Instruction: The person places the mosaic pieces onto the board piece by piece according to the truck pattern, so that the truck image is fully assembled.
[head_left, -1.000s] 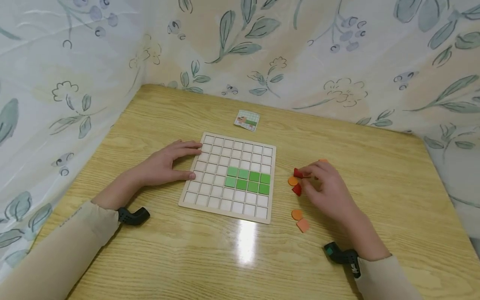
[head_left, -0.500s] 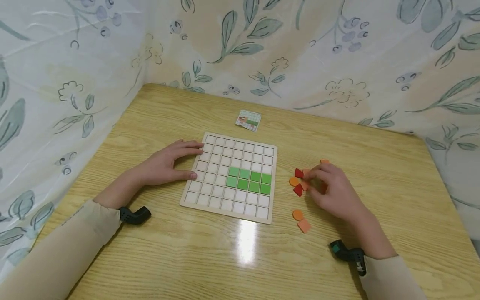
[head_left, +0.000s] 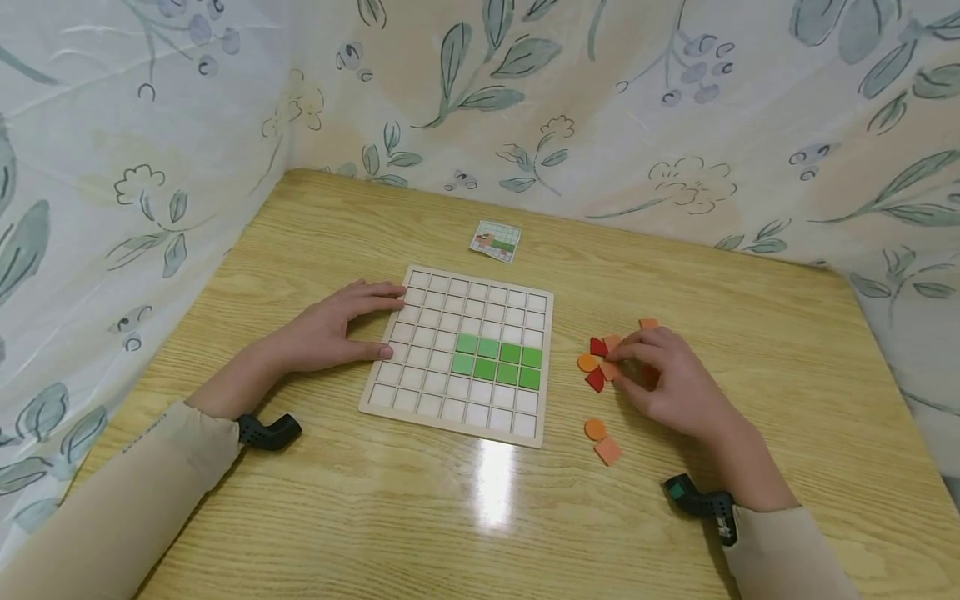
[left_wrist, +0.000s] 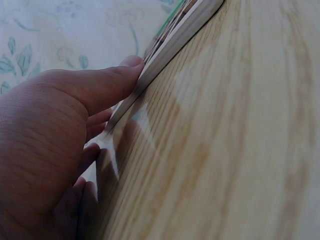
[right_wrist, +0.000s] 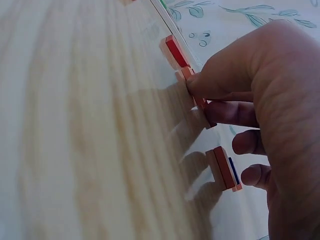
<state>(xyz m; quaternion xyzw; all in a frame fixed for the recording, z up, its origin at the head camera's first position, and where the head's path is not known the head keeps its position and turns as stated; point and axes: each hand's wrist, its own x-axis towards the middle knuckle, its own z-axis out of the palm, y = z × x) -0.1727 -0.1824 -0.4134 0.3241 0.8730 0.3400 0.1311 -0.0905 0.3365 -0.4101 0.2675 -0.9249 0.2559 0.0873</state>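
Observation:
A wooden grid board point(head_left: 448, 422) lies flat, with several green tiles point(head_left: 529, 377) set in its right-hand cells. My left hand point(head_left: 330, 327) rests along its left edge, fingers fairly straight; in the left wrist view the thumb point(left_wrist: 107, 86) touches the rim. To the right of the board, my right hand point(head_left: 675, 382) pinches at an orange tile point(head_left: 609, 372) with thumb and index finger. Around those fingertips are two red tiles, one nearer point(head_left: 594, 381) and one farther point(head_left: 597, 346), plus an orange disc point(head_left: 587, 362). In the right wrist view, the other fingers hang loosely over a stacked-looking tile point(right_wrist: 224, 169).
Closer to me lie another orange disc point(head_left: 595, 429) and an orange square tile point(head_left: 608, 451). One more orange tile point(head_left: 648, 323) sits just beyond the right hand. A small picture card point(head_left: 496, 241) lies behind the board. Patterned cloth point(head_left: 645, 108) hangs along the table's back and left.
My right hand has drawn slightly right and back, uncovering orange tiles beside the red ones. The left hand and board stay where they were.

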